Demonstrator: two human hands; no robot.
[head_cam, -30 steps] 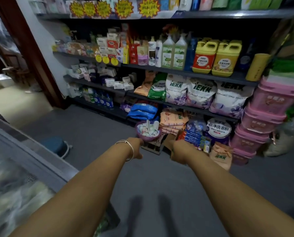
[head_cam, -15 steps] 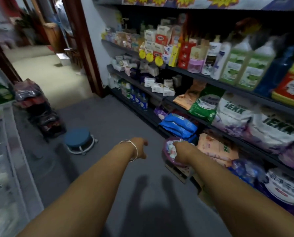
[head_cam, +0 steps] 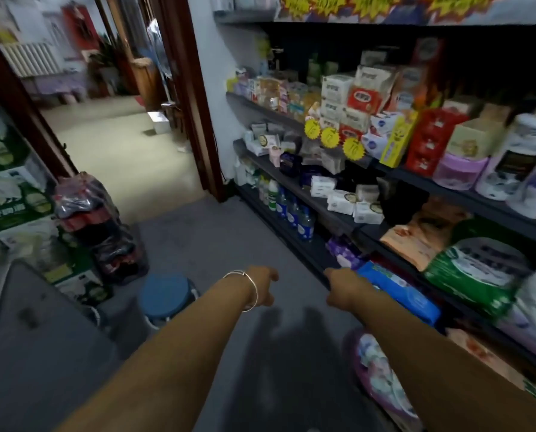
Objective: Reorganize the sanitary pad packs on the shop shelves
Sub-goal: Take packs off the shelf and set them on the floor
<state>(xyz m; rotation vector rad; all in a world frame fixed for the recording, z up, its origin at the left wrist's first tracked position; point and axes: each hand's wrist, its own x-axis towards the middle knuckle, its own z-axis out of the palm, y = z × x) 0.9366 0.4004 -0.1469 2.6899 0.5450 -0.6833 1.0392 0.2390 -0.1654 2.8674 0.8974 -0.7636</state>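
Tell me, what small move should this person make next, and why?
Probably reach the right hand on to the purple pack on the low shelf just ahead. Both it and the left hand look empty, and no pack is held yet.

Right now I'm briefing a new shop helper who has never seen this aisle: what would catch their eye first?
Probably the two bare arms stretched forward over the grey floor, the left hand wearing a silver bangle, the right hand by the blue packs on the low shelf. Next, the yellow starburst price tags on the crowded shelves at right, and the blue stool at lower left.
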